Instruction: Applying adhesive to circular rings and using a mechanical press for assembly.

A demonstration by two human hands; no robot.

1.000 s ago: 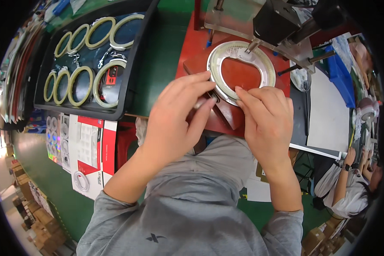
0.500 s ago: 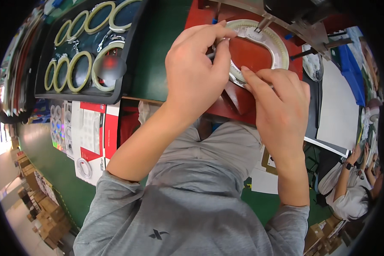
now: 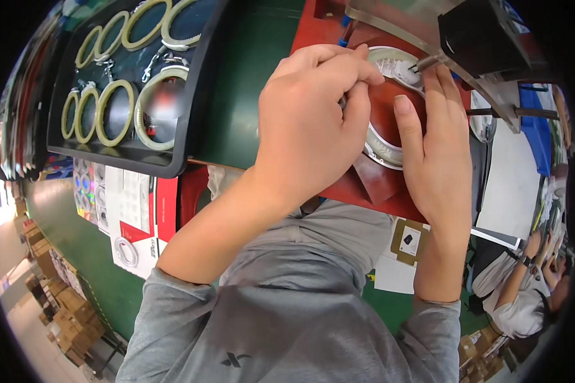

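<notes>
A pale ring [image 3: 382, 150] with a white edge lies on a red board [image 3: 390, 105] in front of me. My left hand [image 3: 313, 124] is closed at the ring's left side, thumb and fingers pinched together; what they grip is hidden, with only a bit of grey showing. Along the ring's right side my right hand [image 3: 437, 147] rests with fingers stretched out and thumb apart, covering that stretch of the ring. White material [image 3: 396, 69] fills the ring's far part, just under a pronged metal tip [image 3: 426, 64].
A metal fixture [image 3: 396, 25] with a black block [image 3: 482, 38] overhangs the board. Left stands a black tray [image 3: 118, 159] with several pale rings and small metal clasps. A blue bin [image 3: 535, 131] is at right. A co-worker [image 3: 517, 313] sits at lower right.
My right hand has gone from curled fingers at the ring's near edge to stretched fingers along its right side. My left hand has shifted slightly right and nearer, still pinched.
</notes>
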